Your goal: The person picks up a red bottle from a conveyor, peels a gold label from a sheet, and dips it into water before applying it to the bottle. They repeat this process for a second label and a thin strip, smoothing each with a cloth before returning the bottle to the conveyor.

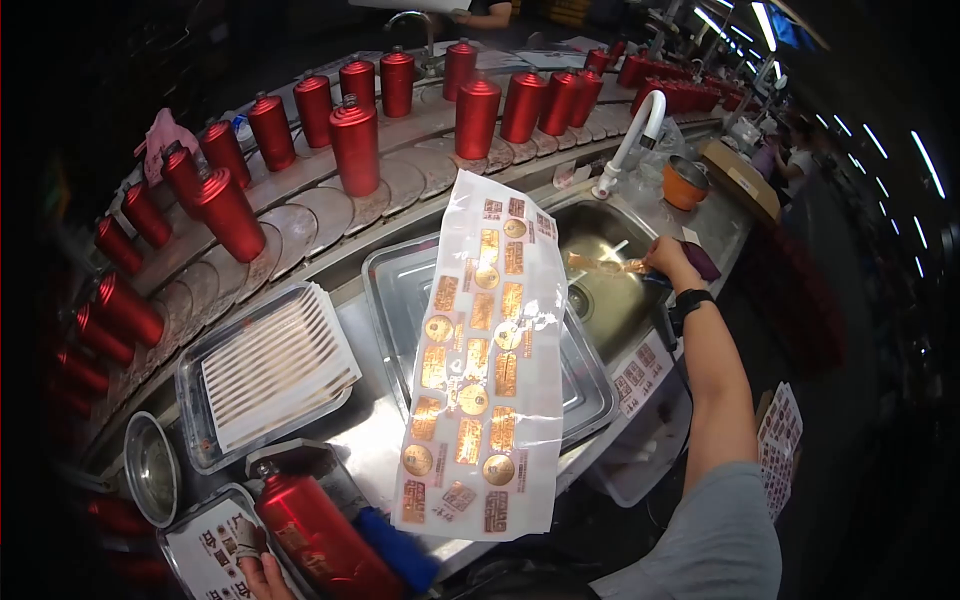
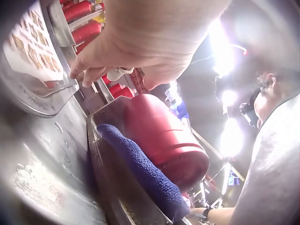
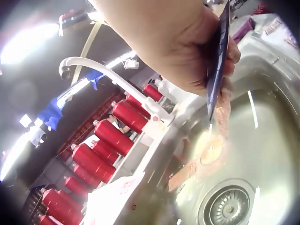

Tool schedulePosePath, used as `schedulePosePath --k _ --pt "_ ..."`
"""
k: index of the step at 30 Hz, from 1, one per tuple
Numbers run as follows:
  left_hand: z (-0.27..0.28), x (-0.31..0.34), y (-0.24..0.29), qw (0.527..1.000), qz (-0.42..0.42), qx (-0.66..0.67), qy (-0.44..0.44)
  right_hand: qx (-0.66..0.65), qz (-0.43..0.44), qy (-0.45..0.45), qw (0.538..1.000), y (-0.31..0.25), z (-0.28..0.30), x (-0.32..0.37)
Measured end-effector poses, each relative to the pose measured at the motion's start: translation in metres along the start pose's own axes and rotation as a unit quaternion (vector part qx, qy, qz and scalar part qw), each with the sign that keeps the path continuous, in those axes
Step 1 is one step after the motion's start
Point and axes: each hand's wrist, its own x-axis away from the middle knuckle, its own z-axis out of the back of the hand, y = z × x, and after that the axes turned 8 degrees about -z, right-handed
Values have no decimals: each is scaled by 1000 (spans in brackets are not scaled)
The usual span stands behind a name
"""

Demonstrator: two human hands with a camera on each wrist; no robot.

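My right hand [image 1: 672, 262] is over the sink [image 1: 602, 345], fingers curled round a dark blue flat blade [image 3: 217, 65]. A translucent gold strip [image 3: 222, 115] hangs from the same hand down to the water, with a round emblem partway along. Low in the head view, my left hand [image 1: 266, 578] hovers by a tray of printed sheets [image 1: 205, 545], fingers loosely extended. Beside it a large red bottle [image 1: 325, 535] lies on its side in a metal holder; a blue cloth [image 2: 143, 164] lines the holder's edge. Whether the left fingertips touch anything is unclear.
A long sheet of gold decals [image 1: 470, 360] lies across a clear-lidded tray [image 1: 390, 275]. Left of it are a striped-paper tray [image 1: 280, 370] and a metal bowl [image 1: 152, 468]. Red bottles [image 1: 355, 150] line the conveyor behind; a white faucet [image 1: 635, 140] arches by the sink.
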Motion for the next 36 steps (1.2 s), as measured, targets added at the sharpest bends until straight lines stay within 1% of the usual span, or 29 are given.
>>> schedulePosePath --k 4,5,8,9,12,13,14,15,16,17,18,19,20,21,22,23,24,25,26,28,30,32,35,36 --pt "-2 1 2 1000 -18 7 13 97 -26 -46 994 -10 -42 -1" --pt "-2 1 2 1000 -22 7 17 123 -64 -87 986 -15 -48 -6" --pt "-1 1 3 999 -33 7 26 148 -65 -139 977 -25 -56 -6" --pt "0 1 2 999 -36 7 29 157 -42 -141 977 -29 -54 -3" --pt "1 2 4 998 -50 13 37 167 -35 -193 966 -41 -45 13" --pt "1 2 4 997 -56 18 41 185 -10 -172 968 -42 -48 16" --pt "2 1 2 997 -68 22 39 179 -24 -187 966 -34 -64 -2" --pt "3 0 0 996 -80 26 36 163 6 -128 978 -35 -62 10" --pt "4 0 0 995 -92 30 36 152 67 -111 980 -24 -74 -3" --pt "5 0 1 995 -86 24 35 171 52 -87 980 -36 -65 11" --pt "7 1 4 996 -80 17 33 127 63 -98 985 -28 -67 -5" --pt "10 2 6 997 -72 8 32 94 45 -94 990 -33 -54 3" --pt "12 1 7 996 -83 15 26 84 54 -35 994 -31 -54 5" --pt "13 -3 6 995 -92 20 28 84 49 3 995 -31 -53 4" --pt "16 -3 0 995 -96 23 35 112 90 39 989 -26 -56 -4" --pt "18 -6 -15 992 -113 39 48 117 98 51 987 -31 -49 -3" --pt "21 -13 -35 989 -130 49 52 111 122 23 986 -32 -44 -8" --pt "23 -17 -46 985 -155 63 37 61 80 -4 995 -45 -20 17" --pt "22 -15 -43 985 -149 80 36 56 85 32 994 -56 -9 27" --pt "16 -9 -22 985 -134 110 17 54 82 98 990 -59 7 52" --pt "17 -2 4 984 -116 133 2 29 103 157 982 -68 26 81" --pt "21 4 17 983 -96 155 -3 60 111 156 980 -79 46 100" --pt "19 5 11 972 -145 184 10 21 166 200 965 -92 75 142" --pt "20 5 12 967 -156 199 -7 10 185 212 960 -98 87 157"
